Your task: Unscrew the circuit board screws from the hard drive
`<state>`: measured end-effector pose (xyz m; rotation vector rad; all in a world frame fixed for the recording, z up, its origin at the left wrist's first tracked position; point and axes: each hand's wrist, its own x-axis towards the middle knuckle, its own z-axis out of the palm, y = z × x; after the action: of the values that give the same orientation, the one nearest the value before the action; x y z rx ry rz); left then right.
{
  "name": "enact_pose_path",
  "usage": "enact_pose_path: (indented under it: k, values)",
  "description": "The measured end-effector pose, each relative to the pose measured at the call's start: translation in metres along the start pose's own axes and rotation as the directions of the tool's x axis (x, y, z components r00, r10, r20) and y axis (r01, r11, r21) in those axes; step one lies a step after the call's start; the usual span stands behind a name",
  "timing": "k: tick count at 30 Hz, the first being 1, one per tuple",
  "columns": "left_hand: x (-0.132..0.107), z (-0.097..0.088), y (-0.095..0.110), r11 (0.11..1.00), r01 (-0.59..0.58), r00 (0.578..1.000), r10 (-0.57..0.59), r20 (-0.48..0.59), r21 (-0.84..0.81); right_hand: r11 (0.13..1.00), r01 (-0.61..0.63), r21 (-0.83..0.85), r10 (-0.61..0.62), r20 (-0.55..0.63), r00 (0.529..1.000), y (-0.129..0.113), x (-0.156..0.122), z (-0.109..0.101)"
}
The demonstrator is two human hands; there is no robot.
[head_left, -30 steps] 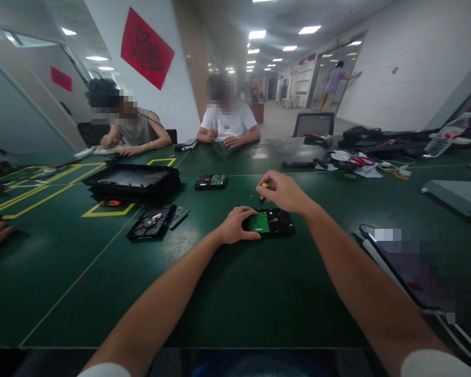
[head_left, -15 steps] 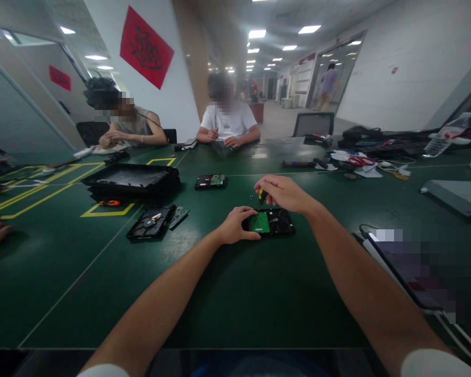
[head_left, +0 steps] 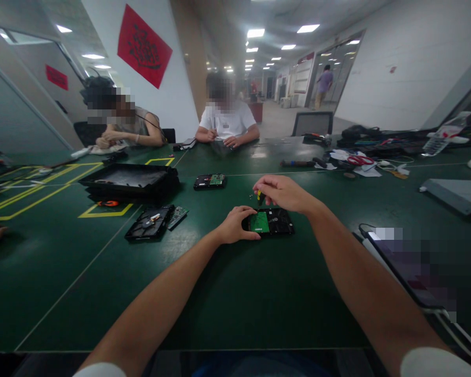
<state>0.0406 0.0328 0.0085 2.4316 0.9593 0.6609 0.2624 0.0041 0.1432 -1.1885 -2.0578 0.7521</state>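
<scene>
A black hard drive (head_left: 275, 222) with a green circuit board lies on the green table (head_left: 235, 293) in front of me. My left hand (head_left: 235, 225) is closed on the drive's left end and holds it in place. My right hand (head_left: 282, 192) is closed round a small screwdriver (head_left: 259, 198) with a yellow and black handle. It stands upright over the drive's far edge. A few tiny screws (head_left: 251, 197) lie just left of it.
An opened drive (head_left: 149, 223) with a loose board, another drive (head_left: 210, 181) and a black tray (head_left: 131, 179) lie to the left. Two people sit across the table. Tools and scissors (head_left: 359, 160) lie far right, a grey box (head_left: 457, 192) and a cabled device (head_left: 412, 262) near right.
My right hand with the screwdriver has dropped slightly and shifted left towards the drive's far edge. My left hand has stayed on the drive.
</scene>
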Motion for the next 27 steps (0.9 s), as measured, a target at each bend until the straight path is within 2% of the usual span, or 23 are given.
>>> enact_pose_path:
  k: [15, 27]
  values:
    - [0.0075, -0.0085, 0.0058, 0.998, 0.047, 0.998, -0.044, 0.05, -0.044, 0.999, -0.018, 0.043, 0.017, 0.017, 1.0, 0.0022, 0.0031, -0.0013]
    - [0.0053, -0.0037, 0.0019, 0.991, 0.09, 0.995, -0.085, 0.048, -0.098, 0.997, -0.017, 0.074, 0.016, 0.016, 1.0, 0.0005, 0.0027, -0.0012]
